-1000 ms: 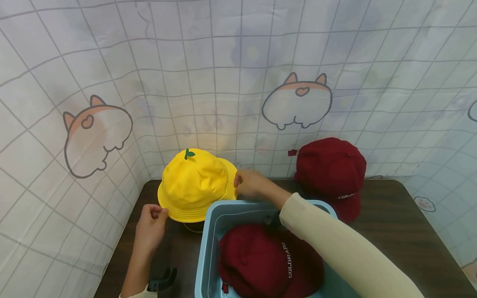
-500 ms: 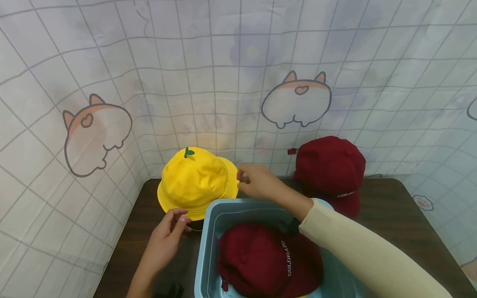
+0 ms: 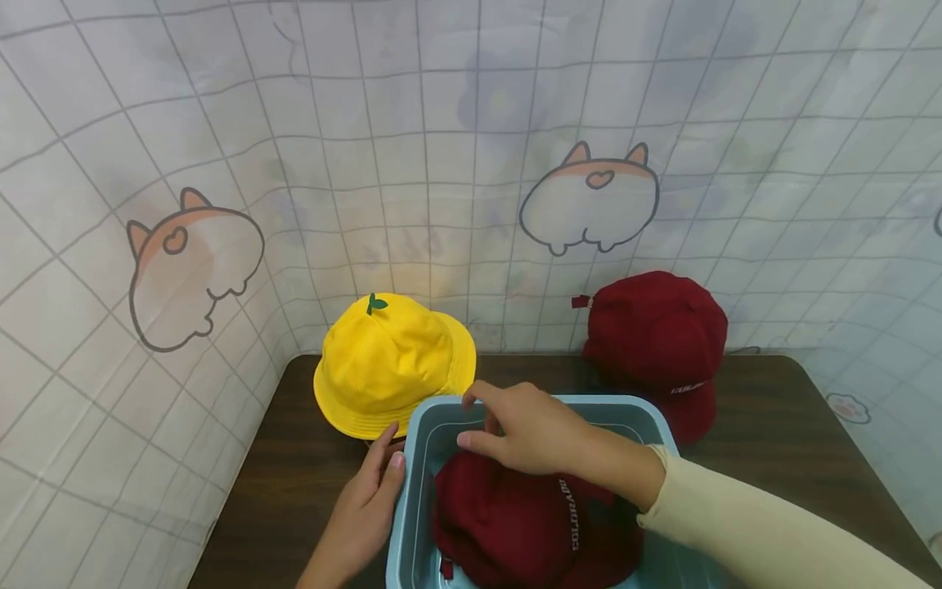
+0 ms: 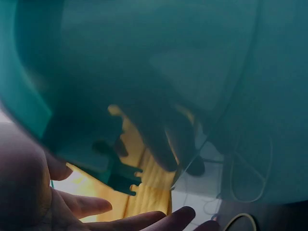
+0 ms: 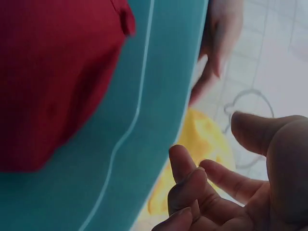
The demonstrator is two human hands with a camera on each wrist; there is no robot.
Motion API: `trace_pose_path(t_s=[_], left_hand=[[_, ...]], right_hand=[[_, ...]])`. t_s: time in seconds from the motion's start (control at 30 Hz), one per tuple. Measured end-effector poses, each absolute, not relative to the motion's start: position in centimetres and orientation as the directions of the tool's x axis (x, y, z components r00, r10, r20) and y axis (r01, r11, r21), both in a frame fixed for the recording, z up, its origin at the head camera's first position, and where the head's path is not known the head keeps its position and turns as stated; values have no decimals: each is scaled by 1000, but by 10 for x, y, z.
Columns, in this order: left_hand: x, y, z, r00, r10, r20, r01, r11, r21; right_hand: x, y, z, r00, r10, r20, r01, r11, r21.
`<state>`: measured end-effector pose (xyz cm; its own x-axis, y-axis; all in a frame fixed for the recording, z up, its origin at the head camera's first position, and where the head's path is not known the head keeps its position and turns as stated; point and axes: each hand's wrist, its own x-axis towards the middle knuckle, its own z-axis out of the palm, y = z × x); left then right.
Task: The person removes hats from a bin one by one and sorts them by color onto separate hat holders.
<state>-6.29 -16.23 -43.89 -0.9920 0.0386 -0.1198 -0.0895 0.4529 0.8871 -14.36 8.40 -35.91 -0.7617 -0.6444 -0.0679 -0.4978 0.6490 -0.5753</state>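
A light blue plastic bin (image 3: 618,402) stands at the front of the table with a dark red baseball cap (image 3: 508,519) lying inside. My left hand (image 3: 364,511) is at the bin's left side, fingers extended along the outer wall; in the left wrist view they spread just below the bin's translucent wall (image 4: 144,48). Over the bin's back left part hovers my right hand (image 3: 537,429), thumb and fingers apart, holding nothing. The right wrist view has its loosely bent fingers (image 5: 183,161) near the rim. Behind the bin sits a yellow bucket hat (image 3: 390,352) with a green sprout.
Another dark red cap (image 3: 655,335) rests at the table's back right, beyond the bin. The dark wood table (image 3: 773,458) meets a wall covering (image 3: 441,123) with a grid pattern and animal drawings. A dark thin cord lies by the back edge.
Both hands have come away from the yellow bucket hat's brim. The left moved right to the bin's side; the right came forward over the bin. The hats stayed in place.
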Motion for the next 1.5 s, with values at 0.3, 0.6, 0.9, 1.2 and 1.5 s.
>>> trace_pose_path(t_s=[0.3,0.6,0.9,1.2,1.5], left_hand=[[-58,-159,-444,-968,98,-233,-180,381,907],[-57,-158,-444,-975,110,-195,-144,358,923],[-56,-155,-445,-984,80,-156,-114,386,915],[-55,-153,-445,-985,76,-152,-111,390,914],[-55,-155,-444,-981,95,-167,-120,374,919]], right_hand=[[-117,82,-375,-658,-737,-151,-632,650,-421],[-105,79,-391,-584,-779,-228,-733,627,-262],[-104,74,-401,-562,-799,-216,-795,593,-124],[-97,73,-403,-535,-826,-178,-843,535,52],[-94,77,-393,-541,-813,-215,-841,529,117]])
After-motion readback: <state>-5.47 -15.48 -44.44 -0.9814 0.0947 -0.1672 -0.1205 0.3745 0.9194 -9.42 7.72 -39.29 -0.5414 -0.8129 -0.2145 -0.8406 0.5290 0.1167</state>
